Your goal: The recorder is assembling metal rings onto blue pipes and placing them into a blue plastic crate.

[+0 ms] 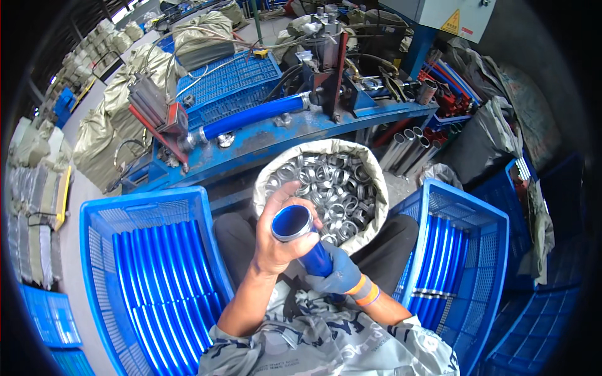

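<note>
Between my hands is a blue metal tube (316, 261), tilted with its open end up toward me. Silver metal, a ring or a bare rim, circles that end. My bare left hand (273, 245) is closed around the upper end, thumb in front, with the index finger sticking up. Lower down, my gloved right hand (339, 273) grips the same tube from the right side; its fingers are partly hidden. Just beyond my hands, between my knees, an open cloth sack (371, 164) holds many loose silver metal rings (342, 188).
A blue crate (94, 250) of blue tubes stands at my left, another (496, 263) at my right. Ahead, a blue metal bench (251, 149) carries a machine (326, 69) with a blue tube (254, 118) clamped lengthwise. Bare silver tubes (407, 147) stand right of the sack.
</note>
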Demonstrator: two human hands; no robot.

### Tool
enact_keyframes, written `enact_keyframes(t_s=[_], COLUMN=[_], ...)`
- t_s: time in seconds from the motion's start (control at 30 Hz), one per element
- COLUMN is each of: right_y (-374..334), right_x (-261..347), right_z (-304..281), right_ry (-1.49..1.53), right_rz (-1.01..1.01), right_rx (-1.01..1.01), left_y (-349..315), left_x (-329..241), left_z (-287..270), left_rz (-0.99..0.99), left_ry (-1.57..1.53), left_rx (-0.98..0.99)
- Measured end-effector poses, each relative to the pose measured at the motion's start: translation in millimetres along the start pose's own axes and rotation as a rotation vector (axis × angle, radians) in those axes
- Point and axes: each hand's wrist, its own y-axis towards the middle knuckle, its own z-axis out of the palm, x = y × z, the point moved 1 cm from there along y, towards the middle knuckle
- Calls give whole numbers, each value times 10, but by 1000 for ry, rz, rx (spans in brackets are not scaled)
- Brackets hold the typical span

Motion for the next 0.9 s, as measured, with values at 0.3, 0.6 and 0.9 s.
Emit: enact_keyframes(t_s=[0.3, 0.6, 0.9], right_y=[100, 228, -213], right_x=[164, 130, -118], right_z=[6, -19, -428], right_ry=[75, 186, 273], right_rz=[24, 152, 258], right_rx=[94, 339, 440], left_y=[-42, -139, 308], left_x=[-125, -185, -531], left_z=[-37, -124, -714], left_rz=[53, 102, 209], left_ry=[116, 156, -133], left_rx=[-135, -273, -184])
